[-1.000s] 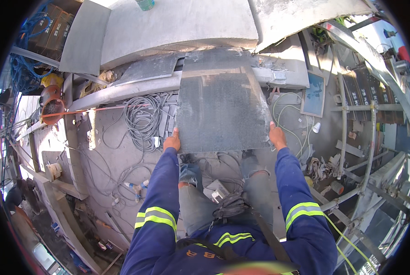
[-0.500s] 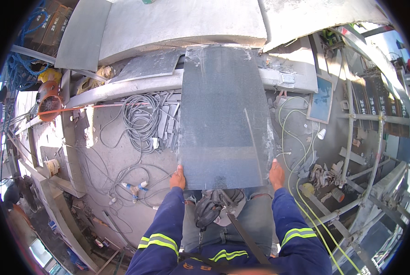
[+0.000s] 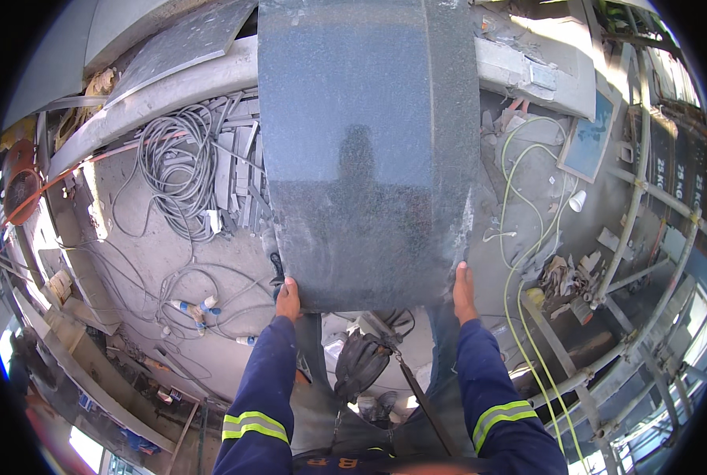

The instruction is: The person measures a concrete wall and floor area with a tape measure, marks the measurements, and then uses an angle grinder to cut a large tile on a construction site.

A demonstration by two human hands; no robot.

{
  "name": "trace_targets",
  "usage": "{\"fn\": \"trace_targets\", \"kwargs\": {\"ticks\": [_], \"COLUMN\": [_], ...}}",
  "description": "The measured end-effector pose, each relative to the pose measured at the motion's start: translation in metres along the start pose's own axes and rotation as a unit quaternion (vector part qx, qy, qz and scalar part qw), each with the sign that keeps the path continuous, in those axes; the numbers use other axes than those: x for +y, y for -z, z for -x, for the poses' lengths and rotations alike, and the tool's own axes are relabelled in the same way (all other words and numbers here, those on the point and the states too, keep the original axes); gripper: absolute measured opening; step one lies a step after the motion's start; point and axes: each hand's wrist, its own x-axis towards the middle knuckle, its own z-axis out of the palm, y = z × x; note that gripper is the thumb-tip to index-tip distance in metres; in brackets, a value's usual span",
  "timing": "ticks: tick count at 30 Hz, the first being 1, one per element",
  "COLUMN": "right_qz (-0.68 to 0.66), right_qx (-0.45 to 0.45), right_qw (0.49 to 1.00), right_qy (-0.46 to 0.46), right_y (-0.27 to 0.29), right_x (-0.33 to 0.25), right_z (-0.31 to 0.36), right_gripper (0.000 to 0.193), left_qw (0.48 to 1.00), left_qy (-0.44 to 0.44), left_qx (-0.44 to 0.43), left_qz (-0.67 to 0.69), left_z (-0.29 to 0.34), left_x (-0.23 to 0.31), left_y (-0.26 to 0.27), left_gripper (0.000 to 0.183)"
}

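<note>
Spanning left hand (image 3: 288,299) to right hand (image 3: 464,293), slab (image 3: 369,166)

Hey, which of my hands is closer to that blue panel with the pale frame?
Right. Your right hand holds the right edge of the dark slab, below and left of the framed blue panel. Your left hand holds the slab's left edge, farther away.

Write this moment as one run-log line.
left hand: grips dark grey slab by left edge | right hand: grips right edge | left of slab: coiled grey cable | right of slab: white cup
</note>
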Motion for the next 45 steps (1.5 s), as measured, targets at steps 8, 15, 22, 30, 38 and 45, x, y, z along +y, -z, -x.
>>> {"fn": "trace_targets", "kwargs": {"ticks": [8,15,22,30,38,45], "right_qz": [-0.022,-0.052,-0.038,-0.037,0.066,0.139], "right_qx": [0.009,0.038,0.051,0.090,0.131,0.041], "right_qw": [0.999,0.997,0.997,0.995,0.987,0.984], "right_qy": [0.037,0.032,0.042,0.039,0.071,0.106], "right_y": [-0.028,-0.031,-0.036,-0.035,-0.024,-0.004], "right_x": [-0.048,-0.123,-0.177,-0.175,-0.148,-0.099], "right_z": [-0.040,-0.075,-0.087,-0.071,-0.018,0.061], "right_gripper": [0.079,0.087,0.086,0.084,0.088,0.070], "left_qw": [0.999,0.984,0.977,0.980,0.982,0.952], "left_qy": [-0.021,-0.155,-0.161,-0.175,-0.175,-0.238], "left_qx": [0.027,0.086,0.108,0.073,0.062,-0.105], "left_qz": [0.027,0.002,0.087,0.052,0.024,-0.159], "left_z": [-0.034,-0.045,-0.049,-0.044,0.024,0.105], "left_x": [0.075,0.148,0.196,0.165,0.111,0.070], "left_y": [0.009,0.010,0.017,0.024,0.026,0.033], "left_gripper": [0.093,0.088,0.086,0.091,0.091,0.068]}}
